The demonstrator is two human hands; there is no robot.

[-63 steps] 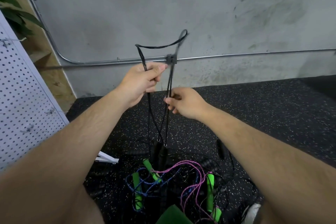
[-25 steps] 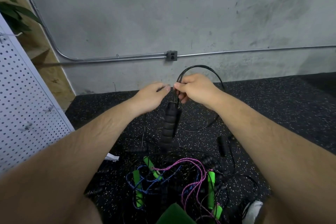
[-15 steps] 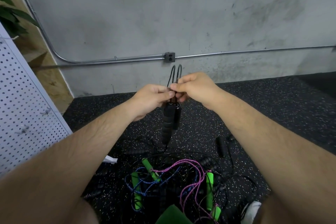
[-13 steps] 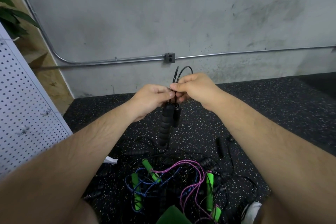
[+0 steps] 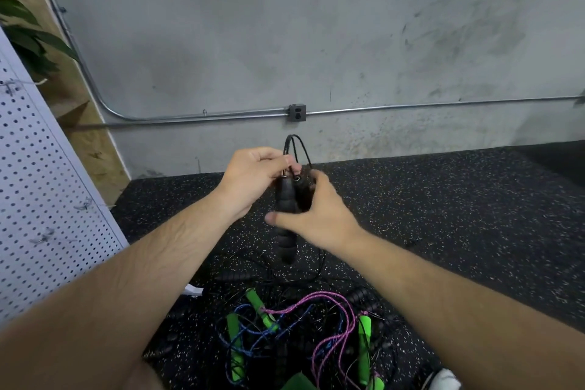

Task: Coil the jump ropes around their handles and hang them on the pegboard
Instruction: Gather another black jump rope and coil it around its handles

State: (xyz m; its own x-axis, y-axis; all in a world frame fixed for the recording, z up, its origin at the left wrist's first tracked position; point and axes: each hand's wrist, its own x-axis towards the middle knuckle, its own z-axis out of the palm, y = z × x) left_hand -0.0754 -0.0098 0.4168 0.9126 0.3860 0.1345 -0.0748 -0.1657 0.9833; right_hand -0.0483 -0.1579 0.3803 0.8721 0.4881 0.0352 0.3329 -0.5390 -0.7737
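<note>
I hold a black jump rope in front of me, its two ribbed black handles (image 5: 286, 225) side by side and pointing down. My left hand (image 5: 253, 180) pinches the cord at the handle tops, where a short black cord loop (image 5: 296, 149) sticks up. My right hand (image 5: 313, 212) wraps around the handles from the right, thumb across the front. The rest of the cord trails down to the floor. The white pegboard (image 5: 38, 187) leans at the left edge with small wire hooks (image 5: 84, 206).
A tangled pile of ropes (image 5: 300, 332) lies on the speckled black floor below my arms, with green handles, blue and pink cords and more black handles. A grey concrete wall with a conduit pipe (image 5: 411, 108) stands ahead. A plant is at upper left.
The long folded cord held high has come down to a short loop at the handle tops. My right hand moved from pinching the cord to gripping the handles lower down.
</note>
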